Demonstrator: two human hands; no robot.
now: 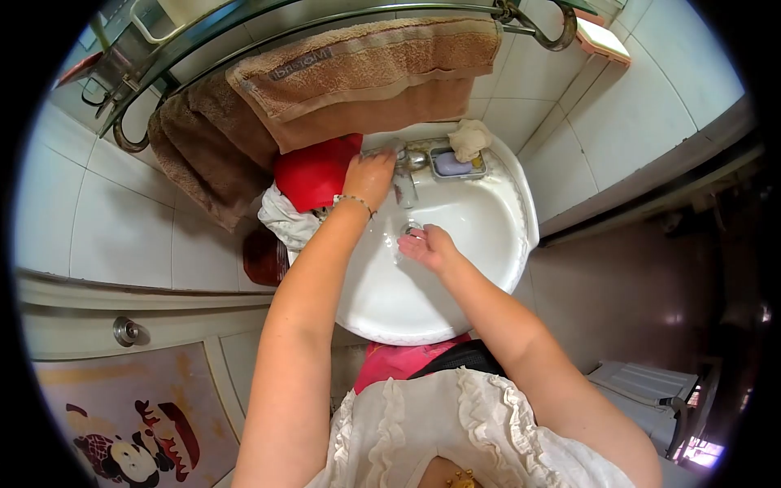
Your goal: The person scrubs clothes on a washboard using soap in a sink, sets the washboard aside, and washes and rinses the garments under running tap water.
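My left hand (372, 176), with a bracelet on its wrist, is at the metal faucet (405, 187) at the back of the white washbasin (488, 236). Its fingers are bent over the faucet's handle and are partly smeared. Below the spout, my right hand (429, 247) is held palm up over the basin, fingers stretched out and holding nothing. The drain (413, 230) shows just beyond its fingertips. Wet glints lie on the basin's surface near that hand.
A soap dish (457, 165) with purple soap and a crumpled cream cloth (469, 141) sit on the back right rim. Red cloth (313, 172) and white cloth (285, 218) lie on the left. Brown towels (366, 73) hang from a rail under a glass shelf.
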